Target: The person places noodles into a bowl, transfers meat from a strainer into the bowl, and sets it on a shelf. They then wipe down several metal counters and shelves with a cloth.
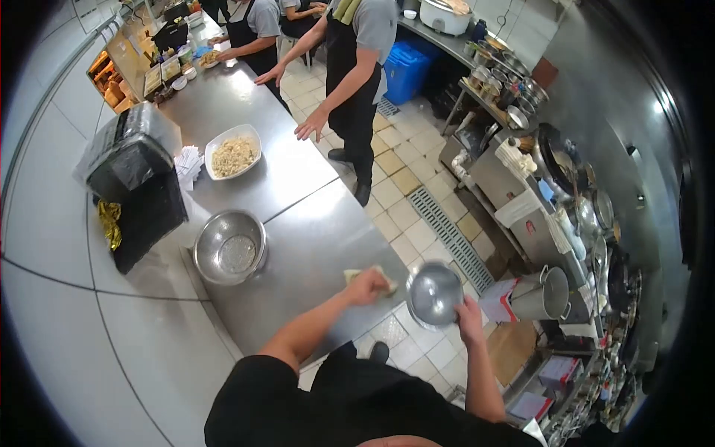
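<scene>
My left hand [365,287] presses a pale yellowish cloth [383,281] onto the steel table [298,246], close to its right edge. In my right hand [469,316] is the rim of a round metal bowl [434,295], held over the floor just beyond the table edge. The bowl's inside faces up and looks empty. A perforated metal colander [231,247] stands on the table to the left of my left hand. Farther back on the table is a white square bowl [233,153] filled with pale crumbly food.
A co-worker in a black apron [350,82] stands at the table's right side, one hand near its edge; others work farther back. A tall metal pot [540,294] and a floor drain [450,238] are at the right. A black-lined box [134,156] is at the left.
</scene>
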`<state>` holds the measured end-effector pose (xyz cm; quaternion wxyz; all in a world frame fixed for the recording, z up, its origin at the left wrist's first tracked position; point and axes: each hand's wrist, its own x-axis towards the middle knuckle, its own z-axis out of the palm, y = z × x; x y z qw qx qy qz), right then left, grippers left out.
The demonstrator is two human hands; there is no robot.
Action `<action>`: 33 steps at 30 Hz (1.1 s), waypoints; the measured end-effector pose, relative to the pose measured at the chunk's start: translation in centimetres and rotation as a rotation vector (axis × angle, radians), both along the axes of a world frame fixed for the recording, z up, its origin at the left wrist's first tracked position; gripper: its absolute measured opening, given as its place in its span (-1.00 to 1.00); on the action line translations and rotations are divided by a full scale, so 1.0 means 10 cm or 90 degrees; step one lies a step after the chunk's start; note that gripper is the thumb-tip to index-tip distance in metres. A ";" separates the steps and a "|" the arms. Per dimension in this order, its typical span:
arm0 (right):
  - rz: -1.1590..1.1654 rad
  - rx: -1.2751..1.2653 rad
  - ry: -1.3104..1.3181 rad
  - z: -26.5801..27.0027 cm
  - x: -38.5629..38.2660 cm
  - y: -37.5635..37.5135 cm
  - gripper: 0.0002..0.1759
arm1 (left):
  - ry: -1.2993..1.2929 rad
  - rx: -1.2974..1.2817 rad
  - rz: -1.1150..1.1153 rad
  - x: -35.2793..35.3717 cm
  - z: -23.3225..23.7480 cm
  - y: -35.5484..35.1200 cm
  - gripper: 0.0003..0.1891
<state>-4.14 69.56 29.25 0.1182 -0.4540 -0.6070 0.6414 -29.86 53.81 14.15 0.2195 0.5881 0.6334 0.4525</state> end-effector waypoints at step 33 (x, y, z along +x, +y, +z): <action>0.404 -0.105 0.095 -1.16 -1.30 -1.43 -0.69 | -0.883 0.208 1.069 -1.08 1.01 -2.36 -0.41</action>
